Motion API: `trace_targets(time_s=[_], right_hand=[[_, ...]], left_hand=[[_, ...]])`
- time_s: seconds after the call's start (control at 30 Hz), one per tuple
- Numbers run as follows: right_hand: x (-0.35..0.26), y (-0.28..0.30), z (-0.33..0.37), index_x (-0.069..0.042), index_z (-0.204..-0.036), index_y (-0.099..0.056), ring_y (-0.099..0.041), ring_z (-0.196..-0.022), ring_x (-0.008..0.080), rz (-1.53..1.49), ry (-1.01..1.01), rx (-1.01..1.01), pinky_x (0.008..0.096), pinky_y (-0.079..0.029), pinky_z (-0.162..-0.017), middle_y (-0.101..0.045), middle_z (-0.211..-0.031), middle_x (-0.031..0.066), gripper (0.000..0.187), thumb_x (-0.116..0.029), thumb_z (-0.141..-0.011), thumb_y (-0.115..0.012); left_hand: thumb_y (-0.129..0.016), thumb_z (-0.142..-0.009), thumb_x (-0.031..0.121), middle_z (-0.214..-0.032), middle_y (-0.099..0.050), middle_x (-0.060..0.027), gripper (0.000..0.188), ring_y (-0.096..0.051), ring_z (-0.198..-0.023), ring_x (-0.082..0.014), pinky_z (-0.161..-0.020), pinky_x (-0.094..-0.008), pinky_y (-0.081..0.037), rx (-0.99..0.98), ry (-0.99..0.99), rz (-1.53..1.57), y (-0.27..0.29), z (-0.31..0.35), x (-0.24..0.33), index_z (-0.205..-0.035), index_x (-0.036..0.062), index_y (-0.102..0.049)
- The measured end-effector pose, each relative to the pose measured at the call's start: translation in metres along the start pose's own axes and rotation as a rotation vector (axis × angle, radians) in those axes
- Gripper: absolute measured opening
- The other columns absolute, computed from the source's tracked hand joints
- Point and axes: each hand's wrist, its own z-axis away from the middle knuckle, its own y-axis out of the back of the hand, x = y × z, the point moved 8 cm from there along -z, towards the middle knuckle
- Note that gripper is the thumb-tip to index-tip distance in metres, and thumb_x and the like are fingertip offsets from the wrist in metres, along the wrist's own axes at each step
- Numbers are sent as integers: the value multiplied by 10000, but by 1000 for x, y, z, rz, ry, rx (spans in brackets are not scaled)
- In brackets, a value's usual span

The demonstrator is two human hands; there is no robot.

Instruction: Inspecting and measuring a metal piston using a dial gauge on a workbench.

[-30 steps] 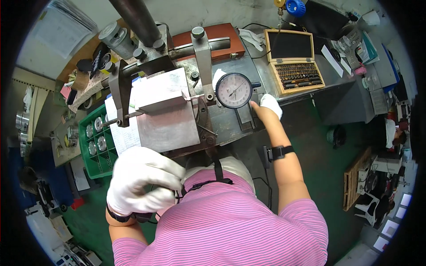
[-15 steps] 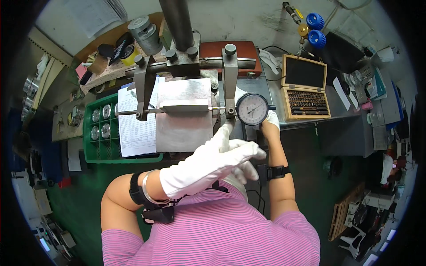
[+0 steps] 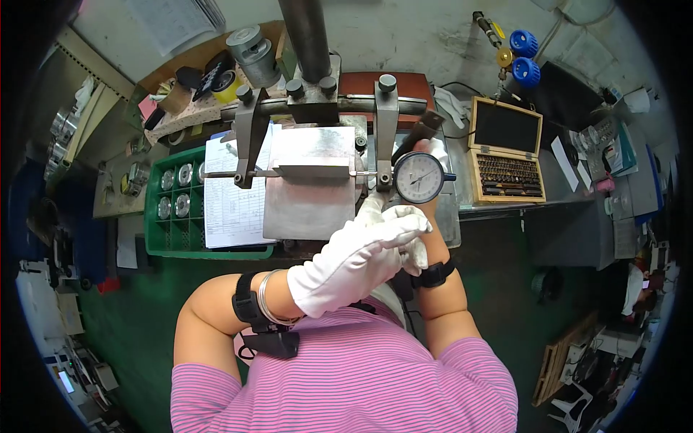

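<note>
My left hand (image 3: 372, 245), in a white glove, reaches up under the right clamp arm (image 3: 385, 137) of a bench gauge stand. One finger points up to that arm's lower end; the others are loosely bent and hold nothing visible. A round dial gauge (image 3: 419, 177) sits just right of the arm. Behind it my right hand (image 3: 424, 146) is mostly hidden, with a dark flat bar (image 3: 420, 130) rising tilted from it. Left of the gauge, a metal block (image 3: 312, 172) stands on a flat steel plate (image 3: 307, 216), between the rod of the left clamp arm (image 3: 249, 144) and the gauge's spindle.
A green divided tray (image 3: 162, 242) with round metal parts and printed sheets (image 3: 231, 209) lie at the left. An open wooden gauge-block case (image 3: 507, 173) stands at the right. A thick upright column (image 3: 305, 43) and a red-brown box (image 3: 382, 81) are behind the stand.
My right hand has moved farther back behind the dial gauge, and the dark bar now shows above it. My left hand stays by the clamp arm. The whole view has shifted slightly.
</note>
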Motion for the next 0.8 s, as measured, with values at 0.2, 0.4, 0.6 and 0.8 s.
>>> trace_targets(time_s=[0.2, 0.4, 0.6, 0.8], right_hand=[[-11, -9, -7, -78, -1006, -496, -478, -657, 45, 192, 68, 16, 220, -412, -551, -477, -745, -21, 228, -304, -1007, -523], [-10, -7, -4, -74, -1010, -502, -479, -661, 49, 205, 127, 76, 226, -416, -560, -479, -744, -19, 233, -307, -1007, -521], [-7, -3, 0, -71, -1014, -507, -480, -666, 54, 212, 189, 127, 232, -419, -570, -480, -744, -18, 238, -309, -1008, -520], [-42, -19, 3, -61, -1008, -531, -492, -660, 65, -232, -57, -66, 248, -437, -582, -472, -709, -18, 223, -284, -1007, -520]], left_hand=[[-591, -928, 143, -1110, -558, -106, 365, -605, -855, -254, -745, -384, -491, 17, 9, -32, 3, 0, 1, -1223, 44, -400], [-584, -933, 161, -1113, -564, -115, 358, -611, -853, -261, -747, -395, -498, -22, -18, -36, 3, -1, 2, -1223, 49, -407], [-581, -935, 173, -1113, -567, -129, 348, -616, -854, -267, -730, -390, -503, 0, -20, -52, 3, -2, 1, -1212, 42, -416], [-583, -937, 181, -1108, -562, -134, 373, -614, -852, -264, -739, -388, -504, 20, -19, -74, 10, 2, 4, -1232, 37, -405]])
